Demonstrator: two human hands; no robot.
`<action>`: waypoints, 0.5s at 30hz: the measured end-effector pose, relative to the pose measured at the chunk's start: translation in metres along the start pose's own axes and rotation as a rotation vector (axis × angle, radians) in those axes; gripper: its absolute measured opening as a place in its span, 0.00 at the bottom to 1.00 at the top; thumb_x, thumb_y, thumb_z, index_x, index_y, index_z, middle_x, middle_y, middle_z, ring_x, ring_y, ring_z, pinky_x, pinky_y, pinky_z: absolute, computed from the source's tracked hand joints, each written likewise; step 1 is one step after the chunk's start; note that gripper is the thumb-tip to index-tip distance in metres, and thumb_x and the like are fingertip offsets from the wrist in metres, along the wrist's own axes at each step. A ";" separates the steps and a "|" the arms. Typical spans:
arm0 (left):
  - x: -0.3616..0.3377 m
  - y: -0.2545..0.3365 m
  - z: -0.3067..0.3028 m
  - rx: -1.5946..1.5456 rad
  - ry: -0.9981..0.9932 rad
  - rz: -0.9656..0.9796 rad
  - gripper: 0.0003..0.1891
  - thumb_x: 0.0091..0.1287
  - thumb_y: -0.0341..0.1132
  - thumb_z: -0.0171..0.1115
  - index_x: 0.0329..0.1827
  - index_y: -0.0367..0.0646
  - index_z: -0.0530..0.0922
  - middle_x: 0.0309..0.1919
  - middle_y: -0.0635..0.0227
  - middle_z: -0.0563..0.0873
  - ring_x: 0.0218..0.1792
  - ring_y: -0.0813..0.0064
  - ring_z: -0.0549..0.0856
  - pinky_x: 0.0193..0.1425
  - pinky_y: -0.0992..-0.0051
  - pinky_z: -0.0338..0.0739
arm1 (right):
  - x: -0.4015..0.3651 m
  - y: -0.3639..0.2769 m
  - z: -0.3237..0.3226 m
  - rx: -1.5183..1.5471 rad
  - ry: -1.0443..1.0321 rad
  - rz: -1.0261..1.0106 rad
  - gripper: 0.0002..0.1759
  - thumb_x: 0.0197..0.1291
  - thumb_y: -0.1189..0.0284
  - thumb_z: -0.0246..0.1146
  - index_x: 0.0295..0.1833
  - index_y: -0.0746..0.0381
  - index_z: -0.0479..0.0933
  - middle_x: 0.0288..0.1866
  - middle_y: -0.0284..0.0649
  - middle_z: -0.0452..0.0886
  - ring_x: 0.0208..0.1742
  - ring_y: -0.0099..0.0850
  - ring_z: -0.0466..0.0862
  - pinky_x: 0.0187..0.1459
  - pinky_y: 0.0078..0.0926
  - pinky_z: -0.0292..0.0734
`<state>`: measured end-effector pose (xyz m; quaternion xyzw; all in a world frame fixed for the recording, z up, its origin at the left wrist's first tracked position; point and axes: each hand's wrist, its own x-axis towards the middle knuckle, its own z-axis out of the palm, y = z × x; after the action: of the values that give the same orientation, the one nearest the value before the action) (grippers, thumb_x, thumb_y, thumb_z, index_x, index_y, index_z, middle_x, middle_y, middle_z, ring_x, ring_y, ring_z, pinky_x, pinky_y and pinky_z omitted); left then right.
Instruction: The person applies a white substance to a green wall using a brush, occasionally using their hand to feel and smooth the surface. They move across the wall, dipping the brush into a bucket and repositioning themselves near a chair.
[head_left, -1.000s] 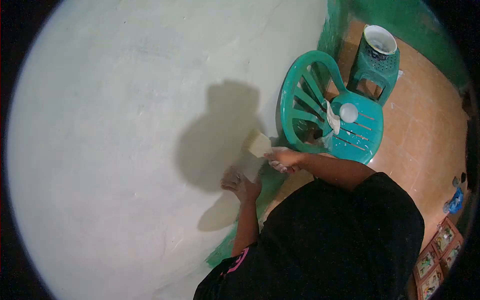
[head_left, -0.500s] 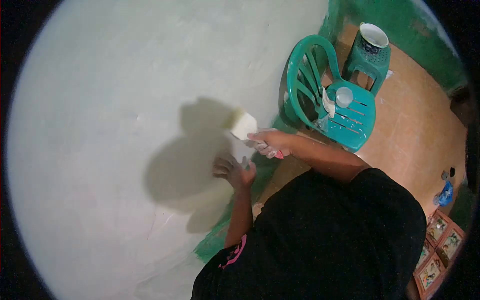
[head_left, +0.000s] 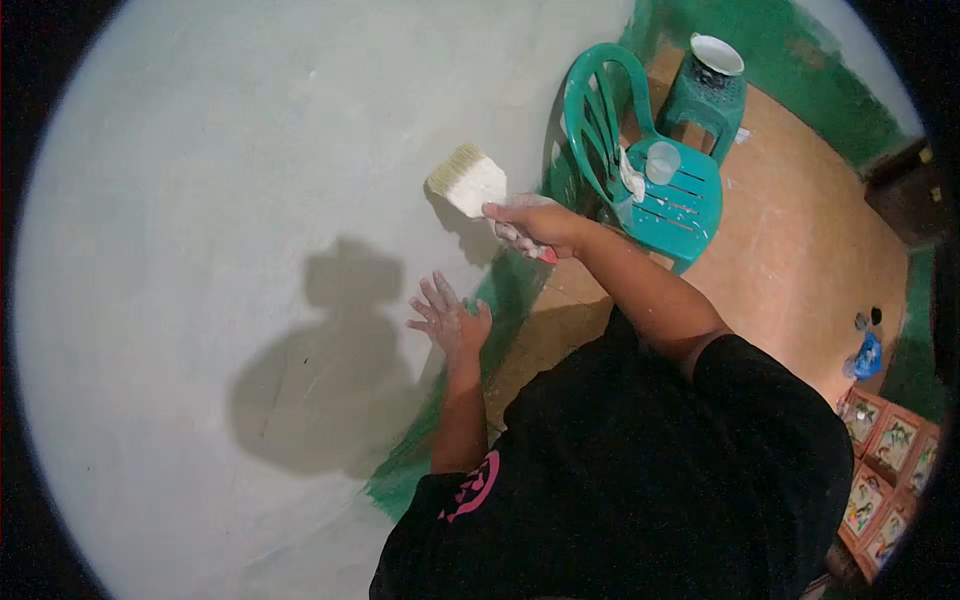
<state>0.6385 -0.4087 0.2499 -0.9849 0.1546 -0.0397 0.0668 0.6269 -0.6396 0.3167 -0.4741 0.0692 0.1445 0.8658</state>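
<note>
Wrapped round the handle of a wide paintbrush [head_left: 468, 181], my right hand [head_left: 530, 224] is whitened with paint. The brush's pale bristles point up and left, over the white-painted wall [head_left: 200, 200], and a reddish handle end shows below the fist. My left hand [head_left: 452, 318] is spread with fingers apart in front of the wall, lower and to the left, holding nothing; its fingers carry white smears too. Below the white area runs a band of green paint [head_left: 412, 452] along the wall's foot.
A green plastic chair [head_left: 690, 222] stands near the wall, with a translucent cup [head_left: 662, 163] and a white cloth [head_left: 631, 176] on its seat. Behind it, a green stool [head_left: 705, 112] bears a white-rimmed pot [head_left: 717, 56]. A blue bag [head_left: 867, 356] and a picture-panelled piece [head_left: 880, 470] are at right.
The paintbrush and my right hand have moved up, and the bristles now show clearly. My left hand has spread its fingers. The view has shifted, sliding the chair and stool up and left.
</note>
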 end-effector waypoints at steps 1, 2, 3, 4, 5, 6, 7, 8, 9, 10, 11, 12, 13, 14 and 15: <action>-0.002 0.001 -0.002 -0.006 -0.042 -0.009 0.50 0.51 0.51 0.61 0.74 0.46 0.45 0.73 0.52 0.49 0.68 0.35 0.51 0.64 0.32 0.42 | -0.001 0.008 -0.002 0.001 0.014 -0.007 0.20 0.62 0.51 0.58 0.36 0.59 0.75 0.19 0.25 0.68 0.14 0.16 0.63 0.13 0.16 0.59; -0.004 0.002 -0.001 -0.012 -0.035 0.005 0.50 0.51 0.51 0.61 0.74 0.46 0.45 0.73 0.52 0.49 0.68 0.35 0.51 0.64 0.32 0.42 | 0.005 0.022 -0.008 0.011 0.121 0.094 0.20 0.61 0.51 0.59 0.36 0.59 0.75 0.18 0.26 0.68 0.13 0.17 0.64 0.13 0.17 0.59; -0.006 0.002 0.001 -0.041 -0.042 0.015 0.52 0.50 0.52 0.63 0.74 0.46 0.43 0.73 0.51 0.46 0.68 0.32 0.48 0.63 0.31 0.41 | 0.013 0.036 -0.014 0.021 0.225 0.194 0.20 0.60 0.51 0.60 0.37 0.59 0.75 0.17 0.27 0.68 0.13 0.18 0.64 0.13 0.18 0.59; -0.007 0.001 0.003 -0.071 -0.043 0.022 0.54 0.49 0.53 0.64 0.74 0.45 0.42 0.73 0.49 0.42 0.69 0.30 0.44 0.63 0.29 0.40 | 0.022 0.061 -0.028 -0.029 0.301 0.202 0.18 0.60 0.54 0.60 0.37 0.60 0.75 0.16 0.29 0.67 0.12 0.20 0.64 0.13 0.20 0.60; -0.008 0.001 0.004 -0.077 -0.025 0.029 0.54 0.49 0.53 0.64 0.74 0.45 0.42 0.73 0.49 0.42 0.69 0.30 0.44 0.63 0.29 0.40 | 0.027 0.085 -0.041 -0.102 0.346 0.248 0.17 0.61 0.55 0.60 0.36 0.59 0.75 0.16 0.29 0.67 0.12 0.21 0.64 0.13 0.21 0.60; -0.009 -0.001 0.006 -0.092 -0.025 0.034 0.54 0.49 0.53 0.64 0.74 0.46 0.42 0.73 0.50 0.43 0.69 0.31 0.44 0.63 0.30 0.40 | 0.029 0.097 -0.047 -0.176 0.391 0.292 0.16 0.61 0.57 0.59 0.35 0.59 0.75 0.16 0.30 0.67 0.12 0.21 0.64 0.13 0.23 0.60; -0.009 -0.002 0.004 -0.109 -0.029 0.035 0.54 0.48 0.52 0.64 0.74 0.46 0.42 0.73 0.51 0.43 0.69 0.31 0.44 0.64 0.31 0.40 | 0.029 0.096 -0.044 -0.187 0.391 0.277 0.16 0.61 0.57 0.59 0.35 0.59 0.75 0.16 0.30 0.67 0.12 0.21 0.64 0.13 0.23 0.60; -0.008 -0.003 0.004 -0.128 -0.069 0.026 0.54 0.48 0.52 0.64 0.74 0.46 0.42 0.73 0.52 0.43 0.69 0.32 0.43 0.64 0.31 0.40 | 0.029 0.098 -0.040 -0.068 0.404 0.279 0.15 0.61 0.57 0.59 0.34 0.59 0.74 0.15 0.30 0.67 0.12 0.21 0.64 0.12 0.23 0.60; -0.006 -0.003 0.004 -0.135 -0.064 0.018 0.54 0.48 0.52 0.64 0.74 0.46 0.42 0.73 0.52 0.43 0.69 0.32 0.43 0.64 0.31 0.40 | 0.029 0.097 -0.039 0.051 0.416 0.288 0.15 0.61 0.58 0.59 0.32 0.59 0.74 0.15 0.31 0.67 0.11 0.21 0.64 0.11 0.24 0.59; -0.007 -0.004 0.004 -0.139 -0.071 0.030 0.54 0.48 0.52 0.65 0.74 0.46 0.42 0.73 0.51 0.42 0.69 0.32 0.43 0.64 0.31 0.39 | 0.037 0.095 -0.033 -0.054 0.334 0.155 0.19 0.60 0.54 0.58 0.29 0.60 0.72 0.14 0.32 0.67 0.10 0.21 0.64 0.10 0.23 0.58; -0.008 -0.003 0.005 -0.144 -0.080 0.043 0.54 0.48 0.52 0.65 0.74 0.46 0.42 0.73 0.50 0.42 0.69 0.31 0.42 0.64 0.31 0.38 | 0.041 0.091 -0.033 -0.062 0.333 0.165 0.19 0.60 0.54 0.58 0.29 0.60 0.72 0.14 0.32 0.67 0.10 0.21 0.64 0.10 0.23 0.58; -0.009 -0.001 0.004 -0.150 -0.083 0.037 0.54 0.48 0.52 0.65 0.74 0.46 0.42 0.73 0.50 0.42 0.69 0.31 0.42 0.64 0.31 0.38 | 0.028 0.056 -0.011 -0.174 0.253 0.166 0.21 0.61 0.52 0.57 0.29 0.60 0.72 0.14 0.32 0.67 0.10 0.21 0.65 0.10 0.22 0.58; -0.009 0.002 0.003 -0.154 -0.088 0.018 0.54 0.48 0.52 0.65 0.74 0.47 0.42 0.73 0.49 0.41 0.69 0.31 0.41 0.64 0.31 0.37 | 0.016 0.026 0.006 -0.282 0.174 0.163 0.23 0.61 0.49 0.56 0.29 0.60 0.72 0.14 0.32 0.67 0.10 0.21 0.65 0.10 0.21 0.58; -0.008 0.005 0.001 -0.155 -0.092 0.004 0.54 0.48 0.53 0.66 0.74 0.47 0.42 0.73 0.48 0.40 0.69 0.31 0.41 0.64 0.31 0.37 | 0.008 0.007 0.015 -0.282 0.176 0.161 0.23 0.61 0.49 0.56 0.29 0.60 0.72 0.14 0.32 0.67 0.10 0.21 0.65 0.10 0.21 0.58; -0.006 0.007 0.000 -0.154 -0.091 0.012 0.54 0.48 0.53 0.66 0.74 0.47 0.42 0.73 0.48 0.40 0.69 0.31 0.41 0.64 0.31 0.37 | 0.000 -0.007 0.022 -0.362 0.124 0.138 0.24 0.61 0.47 0.55 0.33 0.60 0.73 0.16 0.31 0.67 0.11 0.19 0.64 0.10 0.19 0.57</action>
<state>0.6304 -0.4131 0.2488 -0.9870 0.1600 0.0174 -0.0021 0.6289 -0.6247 0.3346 -0.6242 0.1277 0.1842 0.7484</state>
